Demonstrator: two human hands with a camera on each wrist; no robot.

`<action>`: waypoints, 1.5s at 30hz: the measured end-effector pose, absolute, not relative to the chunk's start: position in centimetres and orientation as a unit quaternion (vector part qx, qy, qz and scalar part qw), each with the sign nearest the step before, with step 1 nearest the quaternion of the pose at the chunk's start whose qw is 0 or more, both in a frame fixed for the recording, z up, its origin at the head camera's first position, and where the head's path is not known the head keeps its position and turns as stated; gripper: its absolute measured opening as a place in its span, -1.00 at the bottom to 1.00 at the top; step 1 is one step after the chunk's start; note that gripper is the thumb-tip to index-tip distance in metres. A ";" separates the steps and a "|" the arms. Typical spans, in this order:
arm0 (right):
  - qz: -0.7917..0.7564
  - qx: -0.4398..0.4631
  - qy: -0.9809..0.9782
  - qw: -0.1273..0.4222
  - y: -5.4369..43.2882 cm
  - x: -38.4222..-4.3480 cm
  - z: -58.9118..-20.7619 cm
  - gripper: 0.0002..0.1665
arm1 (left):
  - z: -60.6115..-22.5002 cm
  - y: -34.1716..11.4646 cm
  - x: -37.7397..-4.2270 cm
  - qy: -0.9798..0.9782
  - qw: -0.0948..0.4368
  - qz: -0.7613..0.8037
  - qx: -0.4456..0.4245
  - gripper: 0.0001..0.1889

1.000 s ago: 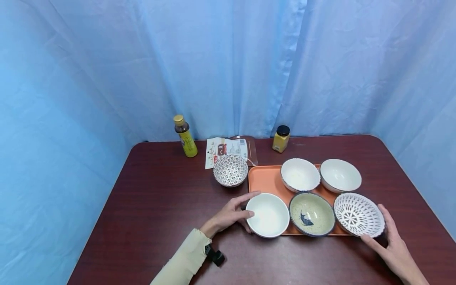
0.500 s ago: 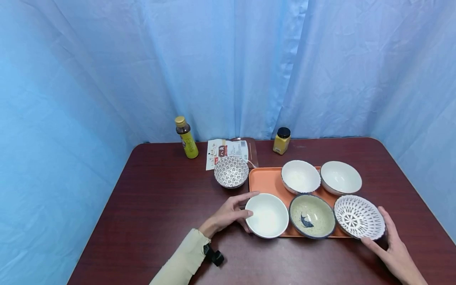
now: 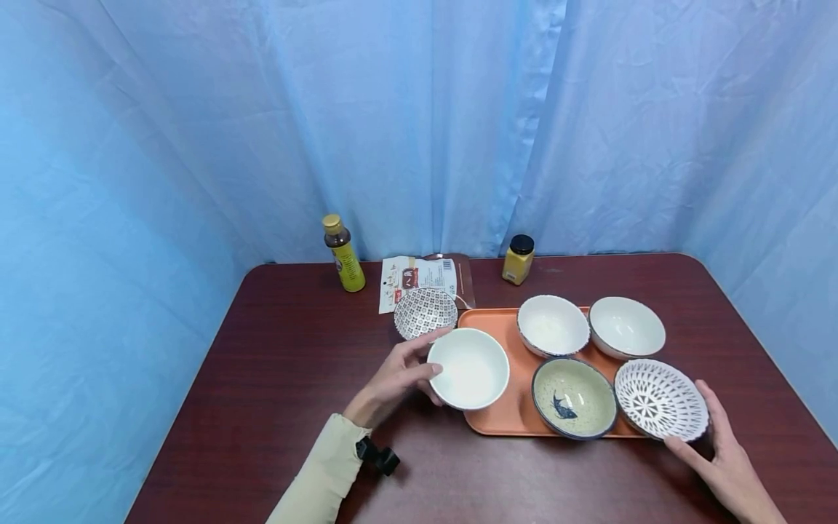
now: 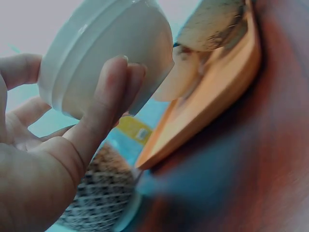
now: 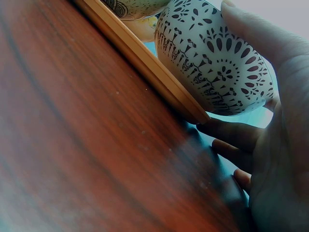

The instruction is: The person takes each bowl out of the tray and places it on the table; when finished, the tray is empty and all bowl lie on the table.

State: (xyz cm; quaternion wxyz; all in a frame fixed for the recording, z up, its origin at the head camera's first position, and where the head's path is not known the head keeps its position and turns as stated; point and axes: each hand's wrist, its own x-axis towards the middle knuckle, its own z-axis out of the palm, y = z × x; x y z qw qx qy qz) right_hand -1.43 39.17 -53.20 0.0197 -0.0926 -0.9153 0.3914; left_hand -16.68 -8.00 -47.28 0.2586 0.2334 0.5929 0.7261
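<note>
My left hand (image 3: 396,375) grips a plain white bowl (image 3: 468,369) by its left side, thumb over the rim. In the left wrist view the fingers press the white bowl's outer wall (image 4: 116,53), which is raised above the orange tray (image 4: 207,111). At the tray's front right corner, my right hand (image 3: 727,444) is curved round a white bowl with a dark petal pattern (image 3: 661,399). The right wrist view shows this patterned bowl (image 5: 217,63) at the tray's corner, thumb at its rim and fingers lower down beside the tray.
A greenish bowl with a fish drawing (image 3: 573,398) and two white bowls (image 3: 553,324) share the orange tray (image 3: 491,327). Left of it stands a small checked bowl (image 3: 425,313), in front of a food packet (image 3: 419,275). A bottle (image 3: 345,255) and a yellow jar (image 3: 518,260) stand behind.
My left hand has lifted the plain white bowl off the tray's front left corner and moved it left and up, baring that corner. The right hand stays at the patterned bowl.
</note>
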 end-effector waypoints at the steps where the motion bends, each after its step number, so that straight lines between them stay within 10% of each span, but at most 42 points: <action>1: 0.392 -0.093 -0.915 0.018 39.2 -1.4 -53.2 0.13 | -47.1 -8.3 -16.8 0.594 0.249 0.728 0.235 -0.33; 24: 0.400 -0.098 -0.911 0.011 39.2 -1.4 -53.2 0.12 | -45.5 -17.8 -20.1 0.600 0.108 0.782 0.133 -0.31; 45: 0.402 -0.102 -0.910 0.007 39.2 -1.5 -53.2 0.12 | -49.2 -21.7 -21.5 0.571 0.105 0.811 0.064 -0.28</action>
